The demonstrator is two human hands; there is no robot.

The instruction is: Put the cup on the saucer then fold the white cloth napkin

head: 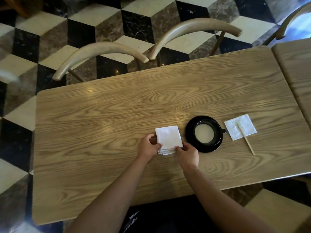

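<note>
The napkin (168,140) lay on the counter (117,132) as a small thick square, already folded into several layers, just left of the saucer (189,137). The left hand (149,147) pinched its near left edge between thumb and fingers; the right hand (187,154) gripped the near right corner, where the stacked layers fanned out a little. The cup (204,133) sat on the saucer, both black, with a pale drink inside and the handle pointing right, so that part of the task looked done and the folding seemed near its end.

The loose layers at the near edge could slip apart if either hand let go unevenly, leaving a ragged stack. The right hand worked close to the saucer, so a wide sweep of the wrist could knock it and spill the drink.

Further right lay a second white square (240,127), probably paper, though the view was too soft to be sure, with a thin stick (247,142) across it and off its near edge.

Counted: one napkin, one cup, one saucer, one paper square, one stick, two hands. Behind the counter stood two chair backs (101,52), with part of a third at the top right, and a second counter (296,68) met this one on the right
</note>
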